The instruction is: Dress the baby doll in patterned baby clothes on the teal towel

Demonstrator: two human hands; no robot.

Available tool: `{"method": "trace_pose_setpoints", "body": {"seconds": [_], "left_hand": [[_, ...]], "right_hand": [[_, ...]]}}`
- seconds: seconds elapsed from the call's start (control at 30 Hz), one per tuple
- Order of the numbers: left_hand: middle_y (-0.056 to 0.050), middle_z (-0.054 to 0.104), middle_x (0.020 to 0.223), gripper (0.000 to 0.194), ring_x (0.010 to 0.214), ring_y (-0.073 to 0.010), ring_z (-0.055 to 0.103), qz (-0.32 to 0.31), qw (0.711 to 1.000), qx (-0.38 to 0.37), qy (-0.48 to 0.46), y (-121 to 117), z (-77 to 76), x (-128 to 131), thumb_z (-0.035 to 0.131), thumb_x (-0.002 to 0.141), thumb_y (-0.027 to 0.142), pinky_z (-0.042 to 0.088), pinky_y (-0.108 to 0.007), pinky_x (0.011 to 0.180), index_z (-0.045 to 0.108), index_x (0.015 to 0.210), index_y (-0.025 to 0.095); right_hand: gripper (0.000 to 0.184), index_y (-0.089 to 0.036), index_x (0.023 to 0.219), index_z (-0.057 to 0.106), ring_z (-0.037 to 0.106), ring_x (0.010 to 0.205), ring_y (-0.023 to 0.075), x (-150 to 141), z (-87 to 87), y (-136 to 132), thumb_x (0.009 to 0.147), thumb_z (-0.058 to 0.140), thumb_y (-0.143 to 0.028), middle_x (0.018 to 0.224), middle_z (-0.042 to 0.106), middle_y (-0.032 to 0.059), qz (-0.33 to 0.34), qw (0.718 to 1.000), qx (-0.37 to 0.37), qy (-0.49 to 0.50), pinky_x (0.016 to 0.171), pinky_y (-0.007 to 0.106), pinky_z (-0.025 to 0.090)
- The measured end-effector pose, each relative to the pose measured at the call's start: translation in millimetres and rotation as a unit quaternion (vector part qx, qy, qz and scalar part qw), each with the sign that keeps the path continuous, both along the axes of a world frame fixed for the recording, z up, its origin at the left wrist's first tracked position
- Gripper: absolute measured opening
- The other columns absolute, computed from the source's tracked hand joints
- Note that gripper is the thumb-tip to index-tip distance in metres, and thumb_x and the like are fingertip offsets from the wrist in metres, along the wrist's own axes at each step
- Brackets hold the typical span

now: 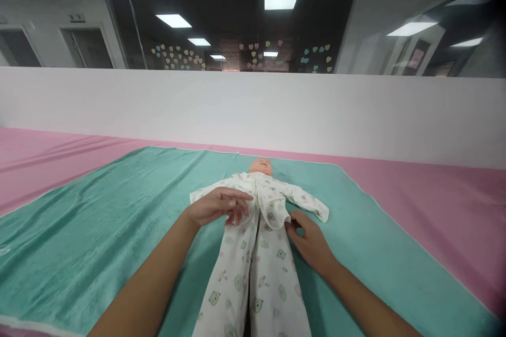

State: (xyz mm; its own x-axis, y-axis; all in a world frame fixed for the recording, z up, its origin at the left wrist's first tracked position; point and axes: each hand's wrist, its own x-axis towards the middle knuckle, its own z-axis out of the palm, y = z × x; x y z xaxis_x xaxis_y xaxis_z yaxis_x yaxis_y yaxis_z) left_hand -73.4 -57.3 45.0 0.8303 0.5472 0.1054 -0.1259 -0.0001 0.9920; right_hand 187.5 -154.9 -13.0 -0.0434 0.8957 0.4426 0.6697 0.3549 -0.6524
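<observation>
A baby doll (261,166) lies on its back, head away from me, dressed in a white patterned top (272,195) with sleeves spread to both sides. White trousers (261,279) with green bear prints stretch toward me over its legs. Over the left part of the top hovers my left hand (223,204), fingers loosely extended and holding nothing; whether it touches the cloth is unclear. At the right lower hem, my right hand (306,234) pinches the edge of the top between thumb and fingers.
Beneath the doll is a wrinkled green towel (118,221), spread over a pink cover (435,205). A white low wall (253,110) runs behind. Above it, a dark window (237,21) carries heart stickers and reflects ceiling lights.
</observation>
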Motion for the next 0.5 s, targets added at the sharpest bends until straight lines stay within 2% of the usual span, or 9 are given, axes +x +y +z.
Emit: {"method": "trace_pose_setpoints", "body": {"seconds": [0.07,0.13,0.2,0.23,0.3,0.37,0.43,0.5], "left_hand": [[-0.006,0.059,0.072,0.034,0.051,-0.0107,0.050,0.117,0.992,-0.018,-0.049,5.3,-9.3,-1.2,0.060,0.077,0.037,0.030,-0.021,0.041,0.064,0.101,0.014],[-0.002,0.053,0.066,0.028,0.049,-0.0077,0.044,0.238,0.967,-0.019,-0.088,12.7,-19.5,1.3,0.057,0.078,0.037,0.028,-0.020,0.042,0.062,0.094,0.015],[0.000,0.050,0.065,0.024,0.052,-0.0084,0.044,0.333,0.939,0.010,-0.079,18.1,-28.5,7.9,0.057,0.076,0.037,0.030,-0.020,0.046,0.060,0.085,0.016],[0.001,0.050,0.064,0.023,0.054,-0.0092,0.044,0.365,0.929,0.031,-0.053,19.3,-32.3,12.2,0.057,0.075,0.038,0.031,-0.021,0.047,0.059,0.081,0.016],[0.002,0.048,0.060,0.024,0.053,-0.0100,0.043,0.399,0.913,0.084,0.021,18.5,-37.6,20.6,0.056,0.074,0.040,0.032,-0.021,0.049,0.058,0.075,0.017],[0.003,0.046,0.058,0.025,0.054,-0.0102,0.041,0.406,0.899,0.145,0.077,15.0,-39.4,26.2,0.055,0.073,0.043,0.032,-0.022,0.051,0.057,0.073,0.017],[0.004,0.044,0.058,0.028,0.055,-0.0102,0.039,0.392,0.894,0.192,0.103,11.3,-37.6,26.6,0.055,0.074,0.045,0.031,-0.021,0.052,0.055,0.071,0.018],[0.004,0.041,0.057,0.032,0.053,-0.0097,0.037,0.353,0.906,0.204,0.112,9.0,-33.0,21.6,0.053,0.074,0.049,0.029,-0.021,0.050,0.051,0.068,0.018]], "right_hand": [[0.016,-0.021,0.067,0.040,0.043,0.064,0.0144,0.4,3.9,-7.0,0.083,0.040,-0.020,0.070,0.044,-0.0001,0.030,0.999,0.011,-0.024,0.059,0.026,0.036],[0.016,-0.020,0.064,0.038,0.042,0.063,0.0134,3.3,7.1,-13.3,0.079,0.042,-0.016,0.069,0.045,-0.0004,0.096,0.992,-0.009,-0.078,0.057,0.025,0.035],[0.019,-0.020,0.060,0.039,0.042,0.063,0.0130,7.0,9.9,-16.4,0.079,0.044,-0.018,0.069,0.047,-0.0004,0.151,0.978,-0.044,-0.135,0.057,0.025,0.034],[0.023,-0.019,0.059,0.039,0.043,0.063,0.0129,8.5,11.9,-16.3,0.081,0.045,-0.021,0.068,0.047,-0.0004,0.156,0.975,-0.058,-0.149,0.057,0.025,0.034],[0.031,-0.019,0.059,0.039,0.042,0.061,0.0130,9.3,18.8,-13.0,0.087,0.041,-0.032,0.066,0.046,-0.0002,0.118,0.983,-0.062,-0.127,0.057,0.026,0.035],[0.034,-0.020,0.064,0.043,0.043,0.063,0.0136,4.9,29.8,-7.3,0.090,0.036,-0.040,0.067,0.046,0.0002,0.058,0.995,-0.044,-0.070,0.059,0.027,0.036],[0.030,-0.021,0.073,0.047,0.046,0.067,0.0140,-6.1,41.8,-1.5,0.089,0.037,-0.045,0.075,0.050,0.0006,0.029,0.998,-0.033,-0.049,0.061,0.027,0.037],[0.027,-0.022,0.079,0.049,0.047,0.069,0.0143,-22.4,49.4,2.9,0.084,0.045,-0.049,0.080,0.052,0.0002,0.031,0.994,-0.041,-0.097,0.060,0.027,0.036]]}}
